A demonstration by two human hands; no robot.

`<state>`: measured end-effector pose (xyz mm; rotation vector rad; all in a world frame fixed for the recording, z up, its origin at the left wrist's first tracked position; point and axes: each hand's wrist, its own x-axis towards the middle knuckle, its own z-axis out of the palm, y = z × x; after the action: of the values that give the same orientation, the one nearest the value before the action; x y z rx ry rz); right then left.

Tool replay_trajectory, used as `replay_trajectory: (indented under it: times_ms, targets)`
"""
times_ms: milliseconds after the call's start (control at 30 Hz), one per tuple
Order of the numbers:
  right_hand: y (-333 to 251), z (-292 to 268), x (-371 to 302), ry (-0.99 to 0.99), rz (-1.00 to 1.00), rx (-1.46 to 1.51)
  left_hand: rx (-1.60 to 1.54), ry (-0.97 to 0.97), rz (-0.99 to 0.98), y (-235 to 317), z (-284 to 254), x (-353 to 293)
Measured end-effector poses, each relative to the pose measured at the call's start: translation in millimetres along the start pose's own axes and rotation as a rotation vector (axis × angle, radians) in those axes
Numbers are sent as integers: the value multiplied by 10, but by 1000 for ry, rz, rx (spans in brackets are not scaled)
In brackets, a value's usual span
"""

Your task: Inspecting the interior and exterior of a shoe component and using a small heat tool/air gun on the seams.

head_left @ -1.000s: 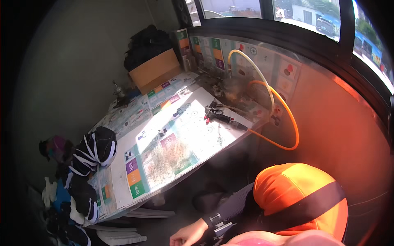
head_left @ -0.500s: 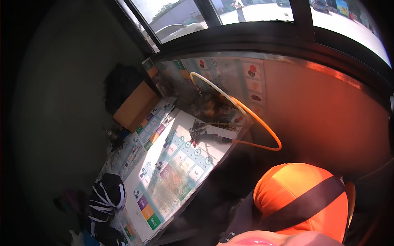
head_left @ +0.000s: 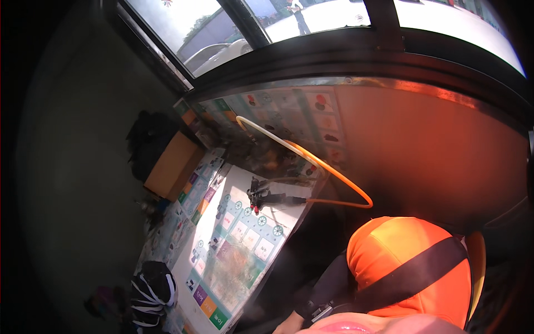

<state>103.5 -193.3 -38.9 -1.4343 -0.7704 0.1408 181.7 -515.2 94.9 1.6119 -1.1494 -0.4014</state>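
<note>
My right hand (head_left: 289,324) shows only in part at the lower edge, below a dark sleeve, and its fingers are out of sight. My left hand is not in the picture. In front of me stands a low table (head_left: 236,177) covered with printed sheets, its middle lit by a strip of sunlight. On its far right part lies a black spray-gun-like tool (head_left: 272,199) with red tips. An orange hose (head_left: 350,205) runs from its end and loops up over the table's far corner. Neither hand is seen touching the tool.
An open cardboard box (head_left: 173,165) with something dark behind it stands at the table's far left. A black bundle with white stripes (head_left: 151,292) sits at the near left. Windows with black frames (head_left: 311,44) rise beyond; outside, a person stands near a white car.
My view has shifted, so the table, tool and hose sit slightly further left. Part of my right hand has come into sight at the lower edge. The tool lies where it was on the table.
</note>
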Motion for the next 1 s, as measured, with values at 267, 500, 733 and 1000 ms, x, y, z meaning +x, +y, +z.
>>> replay_trajectory:
  times_ms: [267, 500, 733, 1000]
  targets:
    - [890, -631, -792, 110, 899, -1018, 53, -41, 3, 12, 155, 184]
    - [1276, -432, -1161, 265, 836, -870, 54, -56, 37, -63, -34, -148]
    - [1290, -371, -1100, 270, 872, -920, 77, 9, -51, -897, -843, -1844]
    - [1160, -292, -1051, 271, 875, -943, 180, 249, -712, -2762, -1606, -5084]
